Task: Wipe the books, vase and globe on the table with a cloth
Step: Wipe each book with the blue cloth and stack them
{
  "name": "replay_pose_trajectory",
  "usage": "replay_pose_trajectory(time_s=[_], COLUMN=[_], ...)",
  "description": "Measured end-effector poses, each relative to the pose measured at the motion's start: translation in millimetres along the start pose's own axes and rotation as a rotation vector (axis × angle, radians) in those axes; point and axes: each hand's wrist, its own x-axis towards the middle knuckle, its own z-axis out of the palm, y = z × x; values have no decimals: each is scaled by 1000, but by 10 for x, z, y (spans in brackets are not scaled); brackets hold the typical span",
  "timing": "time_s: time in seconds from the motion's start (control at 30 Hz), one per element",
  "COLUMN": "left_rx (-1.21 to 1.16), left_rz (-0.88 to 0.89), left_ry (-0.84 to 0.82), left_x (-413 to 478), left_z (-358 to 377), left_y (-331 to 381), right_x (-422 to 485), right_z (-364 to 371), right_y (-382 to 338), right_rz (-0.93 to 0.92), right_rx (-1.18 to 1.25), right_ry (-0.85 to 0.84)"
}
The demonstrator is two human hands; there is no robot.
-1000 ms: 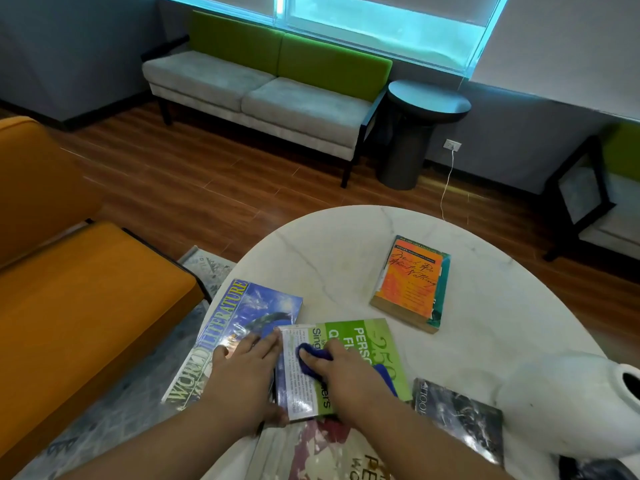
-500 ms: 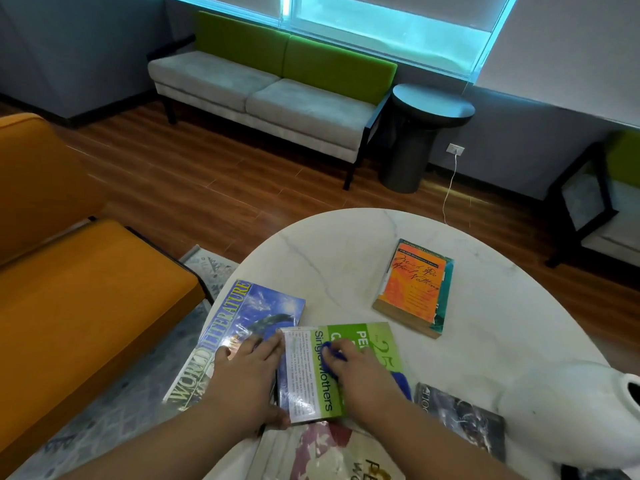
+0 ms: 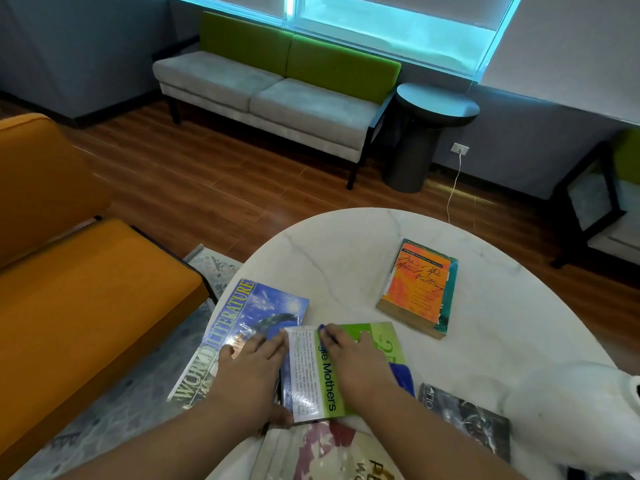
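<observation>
Green-backed grey sofa (image 3: 277, 84) at 12 o'clock under bright window (image 3: 391, 22). Orange sofa (image 3: 69, 271) at 9 o'clock; wood floor (image 3: 207, 181).

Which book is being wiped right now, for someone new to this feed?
Start at the white marble table, then go to its near edge, where both hands meet. The green book lies under the right hand, which presses a blue cloth, while the left hand steadies it. It alone has a lime-green cover, reading "Mothers" sideways.

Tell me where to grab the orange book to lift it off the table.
Grip the orange book at its thick near edge, coming from the near side. It lies flat and alone on the white table, page block facing the person, so fingers can likely slip under there, thumb on the cover.
</observation>
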Motion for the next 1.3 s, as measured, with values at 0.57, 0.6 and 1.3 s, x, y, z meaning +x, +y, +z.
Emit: replay_pose_trajectory(time_s=[0.57,0.6,1.3], left_rx=[14,20,24], left_rz=[10,14,38], left_ry=[20,24,67], left_x=[-2,2,23], left_z=[21,24,10], left_y=[-31,-30,-6], right_x=[-448,-496,-637], right_z=[125,194,148], right_y=[69,-35,774], right_rz=[-237,-350,-39], right_rx=[-46,-72,-70], right_ry=[37,67,-26])
